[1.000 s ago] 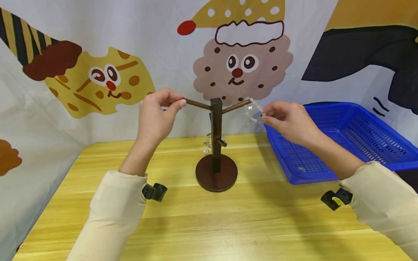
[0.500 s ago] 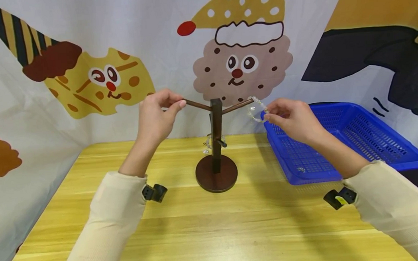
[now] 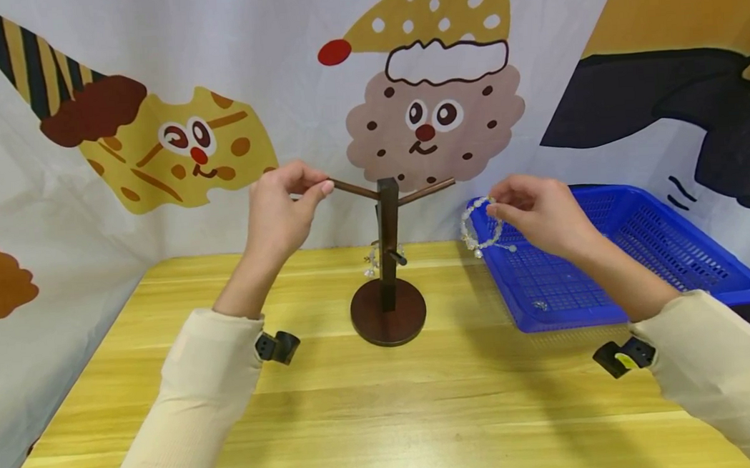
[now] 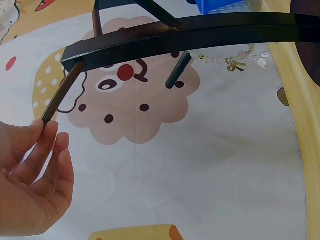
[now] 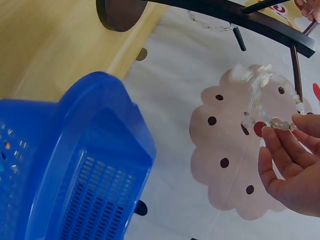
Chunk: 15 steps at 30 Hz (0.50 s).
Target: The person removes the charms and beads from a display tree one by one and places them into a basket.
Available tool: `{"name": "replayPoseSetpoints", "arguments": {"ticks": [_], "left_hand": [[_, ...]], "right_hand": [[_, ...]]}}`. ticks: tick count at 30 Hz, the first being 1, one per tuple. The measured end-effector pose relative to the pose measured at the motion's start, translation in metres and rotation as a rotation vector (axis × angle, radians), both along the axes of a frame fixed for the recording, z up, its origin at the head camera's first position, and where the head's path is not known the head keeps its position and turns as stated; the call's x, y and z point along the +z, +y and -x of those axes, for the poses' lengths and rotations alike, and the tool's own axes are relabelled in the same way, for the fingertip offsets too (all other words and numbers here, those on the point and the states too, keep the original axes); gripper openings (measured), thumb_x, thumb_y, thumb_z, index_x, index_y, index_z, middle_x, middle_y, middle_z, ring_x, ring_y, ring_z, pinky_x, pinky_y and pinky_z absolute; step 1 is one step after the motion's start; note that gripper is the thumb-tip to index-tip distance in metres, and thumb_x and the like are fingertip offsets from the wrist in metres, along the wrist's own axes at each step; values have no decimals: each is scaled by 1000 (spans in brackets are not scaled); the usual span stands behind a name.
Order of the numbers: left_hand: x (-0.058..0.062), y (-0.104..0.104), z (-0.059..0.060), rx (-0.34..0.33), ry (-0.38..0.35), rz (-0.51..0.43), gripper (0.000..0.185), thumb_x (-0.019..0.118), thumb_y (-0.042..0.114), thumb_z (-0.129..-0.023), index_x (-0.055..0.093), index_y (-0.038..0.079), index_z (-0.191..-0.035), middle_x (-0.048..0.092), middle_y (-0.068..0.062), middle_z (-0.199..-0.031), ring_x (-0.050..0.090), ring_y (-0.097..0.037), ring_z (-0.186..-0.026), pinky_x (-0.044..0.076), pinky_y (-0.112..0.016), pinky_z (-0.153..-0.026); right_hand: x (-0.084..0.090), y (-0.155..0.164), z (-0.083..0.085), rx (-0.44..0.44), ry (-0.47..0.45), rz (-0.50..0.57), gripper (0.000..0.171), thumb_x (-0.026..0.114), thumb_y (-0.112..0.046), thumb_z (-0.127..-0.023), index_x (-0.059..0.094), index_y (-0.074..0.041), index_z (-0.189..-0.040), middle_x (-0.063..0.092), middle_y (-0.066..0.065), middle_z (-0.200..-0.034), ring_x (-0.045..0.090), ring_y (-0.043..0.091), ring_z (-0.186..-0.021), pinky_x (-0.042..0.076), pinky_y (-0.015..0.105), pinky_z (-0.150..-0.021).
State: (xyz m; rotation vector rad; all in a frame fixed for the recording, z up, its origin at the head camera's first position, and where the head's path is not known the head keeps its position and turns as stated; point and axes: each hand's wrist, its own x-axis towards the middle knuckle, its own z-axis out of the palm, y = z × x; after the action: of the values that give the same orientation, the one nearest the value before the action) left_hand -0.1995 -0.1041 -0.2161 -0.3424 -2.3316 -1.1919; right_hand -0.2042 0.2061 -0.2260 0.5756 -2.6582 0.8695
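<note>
A dark wooden stand (image 3: 386, 262) with a round base stands in the middle of the yellow table (image 3: 360, 407). My left hand (image 3: 283, 207) pinches the tip of its upper left peg (image 4: 60, 100). My right hand (image 3: 535, 213) pinches a clear beaded bracelet (image 3: 478, 228), which hangs free in the air to the right of the upper right peg (image 3: 427, 190) and over the near left corner of the blue basket (image 3: 615, 262). The same bracelet (image 5: 260, 100) dangles from my fingertips in the right wrist view. A second bracelet (image 3: 373, 255) hangs on a low peg of the stand.
The blue plastic basket sits on the table's right side with a small item (image 3: 539, 304) inside. A cartoon-printed cloth backdrop (image 3: 432, 109) rises behind the table. Small black cameras (image 3: 277, 345) sit on both wrists.
My right hand has drawn the bracelet off the upper right peg and moved it right and down, towards the basket. My left hand has stayed on the left peg.
</note>
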Motion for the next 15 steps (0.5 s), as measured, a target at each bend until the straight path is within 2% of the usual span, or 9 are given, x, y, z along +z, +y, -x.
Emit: {"name": "replayPoseSetpoints", "arguments": {"ticks": [7, 15], "left_hand": [[0, 0, 0, -1, -2, -2, 14, 63, 14, -87, 68, 1, -89, 67, -11, -87, 59, -21, -79, 41, -30, -62], [0, 0, 0, 1, 1, -3, 14, 63, 14, -87, 68, 1, -89, 68, -11, -87, 60, -22, -79, 42, -31, -63]], "right_hand": [[0, 9, -4, -33, 10, -37, 14, 62, -13, -88, 65, -3, -96, 65, 8, -83, 60, 16, -73, 42, 20, -62], [-2, 23, -11, -42, -43, -80, 20, 59, -18, -90, 64, -2, -101, 65, 11, -87, 61, 26, -80, 44, 32, -65]]}}
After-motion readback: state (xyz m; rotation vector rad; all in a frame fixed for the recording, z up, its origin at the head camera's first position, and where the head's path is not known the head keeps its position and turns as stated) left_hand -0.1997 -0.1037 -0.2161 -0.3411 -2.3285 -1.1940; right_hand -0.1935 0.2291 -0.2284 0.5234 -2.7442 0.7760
